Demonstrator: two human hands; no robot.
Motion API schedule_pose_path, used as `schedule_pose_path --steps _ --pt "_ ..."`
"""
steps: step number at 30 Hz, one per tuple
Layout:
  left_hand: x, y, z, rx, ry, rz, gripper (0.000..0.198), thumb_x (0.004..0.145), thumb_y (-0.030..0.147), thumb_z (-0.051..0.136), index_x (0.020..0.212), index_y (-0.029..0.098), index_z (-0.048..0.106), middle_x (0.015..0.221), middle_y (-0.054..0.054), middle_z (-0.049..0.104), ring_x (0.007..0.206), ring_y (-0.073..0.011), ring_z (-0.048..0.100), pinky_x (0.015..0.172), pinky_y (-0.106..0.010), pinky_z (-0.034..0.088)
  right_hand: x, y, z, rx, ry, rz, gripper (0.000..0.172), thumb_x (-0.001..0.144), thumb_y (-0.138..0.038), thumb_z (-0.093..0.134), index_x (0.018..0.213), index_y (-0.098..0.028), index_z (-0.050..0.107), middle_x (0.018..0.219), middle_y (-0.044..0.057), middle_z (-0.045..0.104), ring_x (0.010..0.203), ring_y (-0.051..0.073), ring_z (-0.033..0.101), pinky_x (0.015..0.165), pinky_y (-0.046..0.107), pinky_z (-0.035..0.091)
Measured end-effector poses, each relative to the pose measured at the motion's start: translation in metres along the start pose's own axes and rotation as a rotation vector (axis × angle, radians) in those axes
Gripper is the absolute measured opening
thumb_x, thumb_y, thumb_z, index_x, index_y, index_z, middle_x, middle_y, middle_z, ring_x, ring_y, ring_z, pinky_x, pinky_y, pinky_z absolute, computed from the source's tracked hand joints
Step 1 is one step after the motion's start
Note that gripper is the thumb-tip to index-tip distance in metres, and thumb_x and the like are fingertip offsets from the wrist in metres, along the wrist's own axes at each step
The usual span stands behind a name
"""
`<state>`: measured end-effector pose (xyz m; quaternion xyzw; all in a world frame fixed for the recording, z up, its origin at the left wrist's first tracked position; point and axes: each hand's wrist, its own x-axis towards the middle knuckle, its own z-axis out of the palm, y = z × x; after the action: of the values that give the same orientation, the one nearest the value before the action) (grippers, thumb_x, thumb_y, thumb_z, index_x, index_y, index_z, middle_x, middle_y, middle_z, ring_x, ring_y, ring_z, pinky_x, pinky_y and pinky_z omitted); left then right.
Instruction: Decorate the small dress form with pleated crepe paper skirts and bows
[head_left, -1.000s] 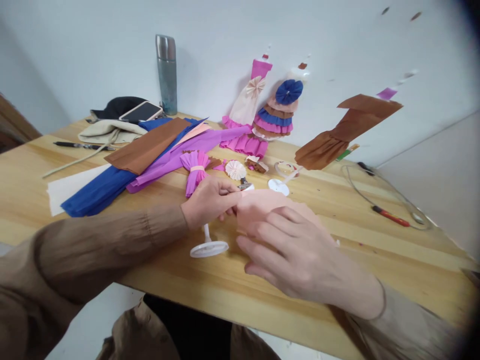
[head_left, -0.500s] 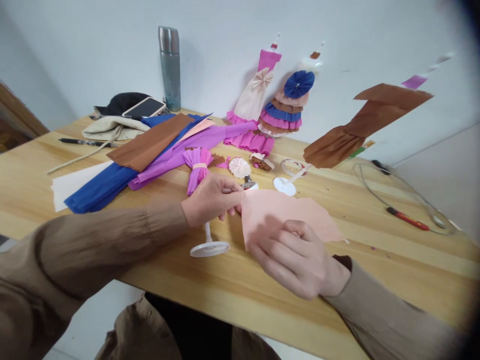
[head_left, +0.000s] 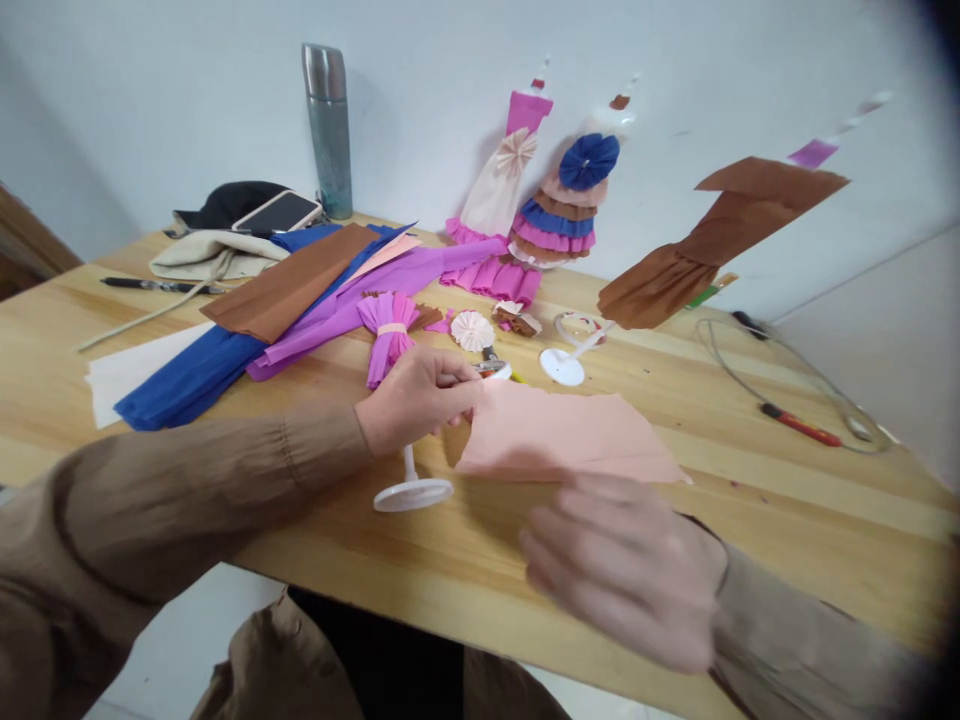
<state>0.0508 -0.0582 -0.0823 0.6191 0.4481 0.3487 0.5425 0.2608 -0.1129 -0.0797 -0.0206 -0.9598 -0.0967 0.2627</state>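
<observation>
My left hand [head_left: 420,400] is closed, pinching the left end of a piece of pale pink crepe paper [head_left: 570,435] between thumb and fingers. The paper stretches to the right over the wooden table, its far edge uneven. Below this hand a white stand with a round base [head_left: 414,494] shows; its upper part is hidden. Just behind the hand is a magenta pleated paper bundle [head_left: 390,335] with a peach band round its middle. My right hand [head_left: 622,570] is apart from the paper, nearer the table's front edge, its curled fingers smeared by motion.
Folded blue, brown and purple crepe paper [head_left: 292,290] lies at left, near a phone [head_left: 277,212] and flask [head_left: 328,140]. Small paper dresses [head_left: 499,190] stand by the wall. A brown dress [head_left: 690,240] leans on its stand at right. A red-handled tool [head_left: 801,426] lies beyond.
My right hand has moved away from the pink crepe paper, toward me and to the right. The paper now lies flatter. My left hand keeps its pinch.
</observation>
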Motion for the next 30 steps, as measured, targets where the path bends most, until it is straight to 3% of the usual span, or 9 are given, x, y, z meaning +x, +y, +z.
schedule_pose_path --steps 2,4,7,9,15,20,24,27,30 --pt "-0.001 -0.001 0.001 0.017 -0.013 0.035 0.020 0.077 0.007 0.053 0.058 0.012 0.058 0.047 0.005 0.053 0.040 -0.0033 0.044 0.037 -0.012 0.032 0.002 0.006 -0.009 -0.091 0.082 0.296 0.009 0.084 -0.009 0.060 0.088 -0.015 0.065 0.080 0.008 0.068 0.074 0.019 0.062 0.061 0.035 0.047" --pt "-0.002 -0.002 0.001 0.040 -0.027 0.071 0.019 0.076 0.008 0.053 0.058 0.012 0.059 0.047 0.005 0.053 0.039 -0.0025 0.043 0.038 -0.012 0.030 0.003 0.016 -0.011 -0.013 0.226 0.648 0.010 0.087 -0.011 0.057 0.089 -0.020 0.062 0.084 0.006 0.067 0.079 0.019 0.062 0.068 0.034 0.048" --pt "-0.003 -0.003 0.001 0.058 -0.046 0.120 0.017 0.076 0.011 0.053 0.060 0.012 0.061 0.047 0.004 0.053 0.041 -0.0034 0.044 0.039 -0.013 0.031 0.000 0.032 -0.002 0.306 0.192 1.005 0.015 0.092 -0.030 0.056 0.081 -0.021 0.056 0.095 0.006 0.066 0.089 0.020 0.063 0.077 0.034 0.048" --pt "-0.004 -0.004 0.001 0.074 -0.062 0.151 0.018 0.076 0.013 0.053 0.061 0.012 0.062 0.048 0.004 0.054 0.042 -0.0039 0.045 0.040 -0.013 0.032 -0.002 0.038 0.006 0.502 0.153 1.133 0.023 0.091 -0.041 0.057 0.082 -0.020 0.055 0.092 0.006 0.065 0.085 0.019 0.061 0.075 0.032 0.047" --pt "-0.005 -0.007 0.001 0.197 -0.056 0.246 0.018 0.079 0.018 0.056 0.067 0.012 0.068 0.060 -0.001 0.065 0.056 -0.0084 0.056 0.049 -0.017 0.039 0.009 0.037 0.006 0.685 0.058 1.211 0.034 0.079 -0.049 0.065 0.073 -0.017 0.054 0.067 0.000 0.054 0.061 0.012 0.048 0.053 0.024 0.038" --pt "-0.006 -0.009 0.002 0.362 -0.003 0.335 0.017 0.081 0.019 0.058 0.074 0.012 0.072 0.070 -0.003 0.071 0.065 -0.0112 0.061 0.058 -0.020 0.042 0.016 0.034 -0.002 0.589 0.081 1.301 0.028 0.076 -0.043 0.069 0.077 -0.017 0.059 0.071 0.004 0.063 0.062 0.014 0.053 0.050 0.024 0.039" --pt "-0.006 -0.010 0.002 0.411 0.003 0.370 0.016 0.080 0.016 0.058 0.075 0.011 0.073 0.069 -0.003 0.070 0.063 -0.0100 0.059 0.057 -0.020 0.039 0.016 0.033 0.001 0.540 0.051 1.329 0.027 0.073 -0.039 0.072 0.067 -0.017 0.059 0.062 0.001 0.058 0.055 0.012 0.049 0.045 0.023 0.035" --pt "-0.006 -0.011 0.003 0.419 -0.002 0.380 0.017 0.081 0.018 0.058 0.074 0.012 0.072 0.067 -0.002 0.068 0.062 -0.0103 0.058 0.056 -0.021 0.038 0.019 0.030 0.003 0.564 0.095 1.318 0.029 0.073 -0.038 0.073 0.060 -0.018 0.057 0.055 -0.002 0.054 0.051 0.010 0.046 0.044 0.023 0.034" --pt "-0.006 -0.012 0.004 0.398 -0.006 0.389 0.021 0.083 0.025 0.059 0.072 0.013 0.072 0.064 -0.001 0.067 0.060 -0.0103 0.056 0.055 -0.021 0.037 0.023 0.026 0.005 0.593 0.147 1.239 0.025 0.077 -0.036 0.071 0.063 -0.018 0.062 0.059 0.000 0.063 0.054 0.012 0.055 0.046 0.023 0.040"
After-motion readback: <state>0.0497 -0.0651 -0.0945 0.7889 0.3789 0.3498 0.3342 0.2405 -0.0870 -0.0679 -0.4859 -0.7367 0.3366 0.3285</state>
